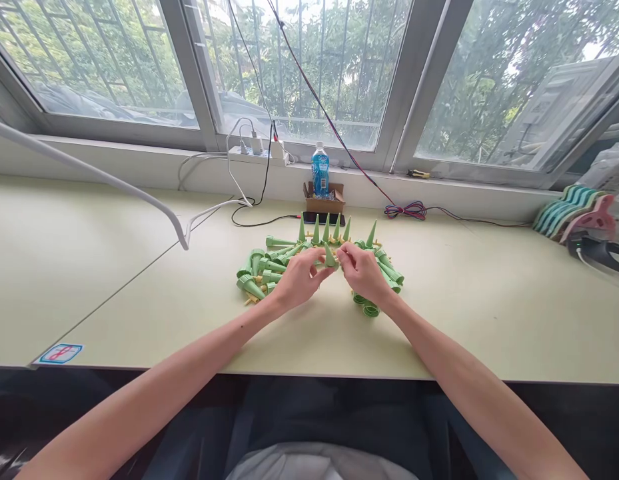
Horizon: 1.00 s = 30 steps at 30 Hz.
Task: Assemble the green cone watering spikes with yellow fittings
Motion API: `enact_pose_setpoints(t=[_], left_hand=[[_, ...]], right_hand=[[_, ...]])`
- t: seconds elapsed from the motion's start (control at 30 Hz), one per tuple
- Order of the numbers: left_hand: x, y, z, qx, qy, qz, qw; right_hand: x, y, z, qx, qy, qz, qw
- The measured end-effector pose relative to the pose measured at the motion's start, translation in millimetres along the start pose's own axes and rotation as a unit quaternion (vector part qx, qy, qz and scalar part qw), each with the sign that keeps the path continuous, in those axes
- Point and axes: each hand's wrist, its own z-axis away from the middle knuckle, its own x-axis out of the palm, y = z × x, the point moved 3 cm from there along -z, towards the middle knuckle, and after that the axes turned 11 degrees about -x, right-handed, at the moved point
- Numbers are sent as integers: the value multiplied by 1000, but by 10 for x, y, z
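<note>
My left hand [305, 275] grips a green plant watering spike [330, 256] by its wide base, with the pointed end up. Just right of it, my right hand [362, 270] is closed in a pinch against the spike's side. Whatever lies between those right fingertips is too small and covered to make out. Several more green spikes [249, 285] with small yellow valve pieces [251, 301] lie in a heap left of my hands. Beyond the hands, a row of spikes [316, 230] stands upright. Others lie to the right, partly under my right forearm, including an open-ended one [371, 311].
Behind the spikes are a dark phone [324, 219] on a cable and a small cardboard box [325, 205] with a blue bottle [320, 170]. A bundled wire [406, 211] lies by the wall. A white cable [139, 193] hangs at left; pink and teal items [574, 213] stand far right.
</note>
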Motion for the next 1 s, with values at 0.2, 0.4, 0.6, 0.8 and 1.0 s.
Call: enact_pose_setpoints(t=[0.2, 0.4, 0.6, 0.8, 1.0], left_hand=[[30, -48, 5, -116, -99, 129, 980], [66, -54, 21, -220, -189, 251, 923], [72, -40, 14, -299, -206, 296, 884], [93, -54, 12, -281, -236, 322, 873], [77, -67, 14, -246, -243, 317, 883]], right_hand=[[-1, -16, 7, 2, 7, -9, 1000], [-18, -26, 1, -7, 7, 6, 1000], [0, -50, 11, -27, -30, -3, 999], [2, -36, 17, -35, -33, -8, 999], [2, -37, 9, -41, -33, -12, 999]])
